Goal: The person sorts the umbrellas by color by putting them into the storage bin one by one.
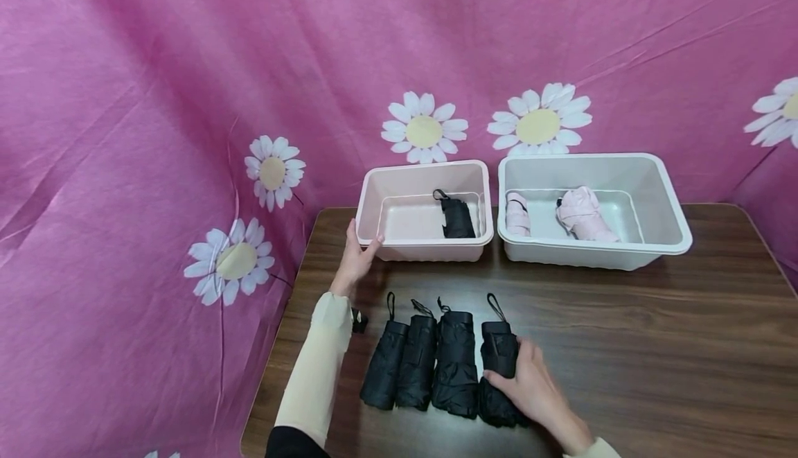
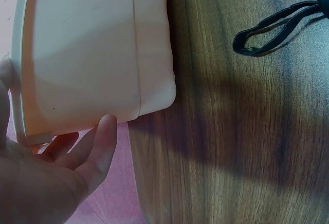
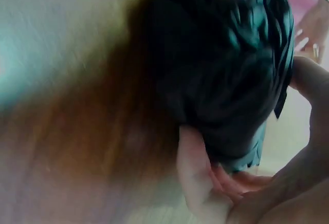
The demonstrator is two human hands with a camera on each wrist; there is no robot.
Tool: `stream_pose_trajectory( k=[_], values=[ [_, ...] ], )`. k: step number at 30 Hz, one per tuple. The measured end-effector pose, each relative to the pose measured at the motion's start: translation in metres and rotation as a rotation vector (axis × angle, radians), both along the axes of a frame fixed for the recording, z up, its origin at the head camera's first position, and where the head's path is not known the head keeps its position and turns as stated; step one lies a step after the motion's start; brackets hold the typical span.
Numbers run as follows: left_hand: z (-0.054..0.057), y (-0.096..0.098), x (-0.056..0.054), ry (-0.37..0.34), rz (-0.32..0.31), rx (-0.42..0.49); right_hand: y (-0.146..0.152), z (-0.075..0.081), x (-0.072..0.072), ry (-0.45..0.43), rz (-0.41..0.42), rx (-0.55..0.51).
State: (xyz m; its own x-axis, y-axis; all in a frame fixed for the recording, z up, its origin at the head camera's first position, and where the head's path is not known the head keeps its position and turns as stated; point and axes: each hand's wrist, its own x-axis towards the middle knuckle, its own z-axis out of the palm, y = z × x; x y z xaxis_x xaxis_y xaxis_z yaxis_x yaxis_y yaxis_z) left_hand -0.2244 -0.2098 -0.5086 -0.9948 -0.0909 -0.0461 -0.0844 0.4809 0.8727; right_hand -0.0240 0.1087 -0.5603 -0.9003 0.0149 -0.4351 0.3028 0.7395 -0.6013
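Observation:
At the right of a row of folded black umbrellas, my right hand (image 1: 530, 382) grips the rightmost umbrella (image 1: 497, 347) round its middle. Its wrist loop points away from me. In the right wrist view, thumb and fingers wrap the dark fabric of that umbrella (image 3: 221, 80), which is blurred. My left hand (image 1: 357, 260) holds the near left corner of the pink bin (image 1: 430, 251). Seen from the left wrist, the thumb lies at the bin's rim (image 2: 19, 95) and the fingers curl beneath it. One black umbrella (image 1: 458, 219) lies inside this bin.
Three more black umbrellas, left (image 1: 384, 368), middle (image 1: 416, 361) and right (image 1: 455, 368), lie beside the gripped one. A light grey bin (image 1: 592, 257) with two pink umbrellas (image 1: 586, 215) stands right of the pink bin. Pink flowered cloth (image 1: 349, 63) hangs behind the wooden table (image 1: 717, 347).

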Motion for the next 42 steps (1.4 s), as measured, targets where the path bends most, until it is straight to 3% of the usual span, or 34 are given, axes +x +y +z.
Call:
stream_pose_trajectory(
  k=[10, 23, 42],
  values=[
    [0.000, 0.000, 0.000, 0.004, -0.004, -0.007, -0.012, 0.000, 0.021, -0.071, 0.093, 0.127],
    [0.001, 0.003, 0.000, 0.049, -0.005, -0.011, -0.018, 0.000, 0.018, -0.161, 0.073, 0.116],
    [-0.002, 0.002, -0.002, 0.031, 0.007, -0.021, -0.004, -0.002, 0.013, -0.211, 0.061, 0.031]
  ],
)
